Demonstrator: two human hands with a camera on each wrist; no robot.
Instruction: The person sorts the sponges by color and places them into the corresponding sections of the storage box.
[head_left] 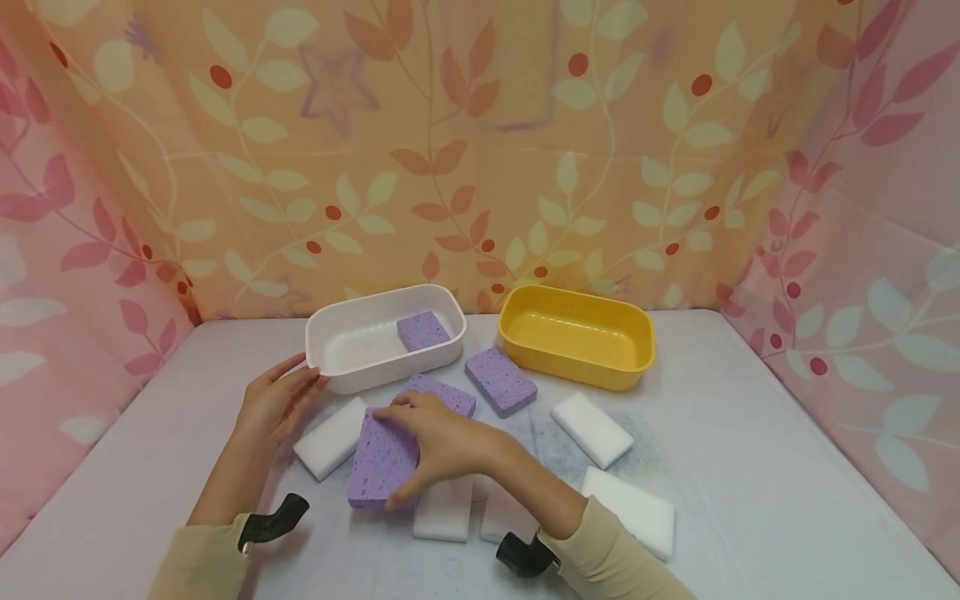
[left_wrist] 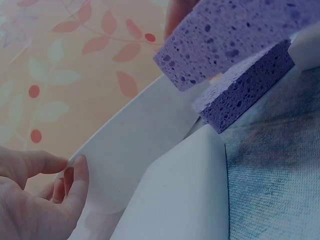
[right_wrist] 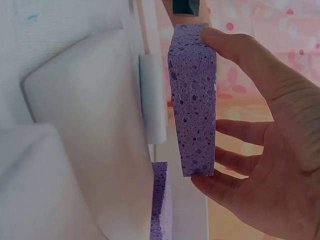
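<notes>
My right hand (head_left: 444, 442) holds a purple sponge (head_left: 381, 460) by its ends, thumb at one end and fingers at the other. In the right wrist view this sponge (right_wrist: 194, 105) is lifted above the table. At the left end of the white tub (head_left: 386, 370), my left hand (head_left: 272, 402) pinches the rim between thumb and fingers, as the left wrist view shows. One purple sponge (head_left: 422, 331) lies inside that tub. Another purple sponge (head_left: 453, 397) lies partly behind my right hand, and a third sponge (head_left: 501, 382) rests in front of the yellow tub.
The yellow tub (head_left: 576, 367) stands right of the white one, near the curtain (head_left: 480, 150). Several white foam blocks lie about the table (head_left: 787, 433): a block (head_left: 330, 437) near my left hand, a block (head_left: 592, 429) on the right, a block (head_left: 633, 510) nearer the front.
</notes>
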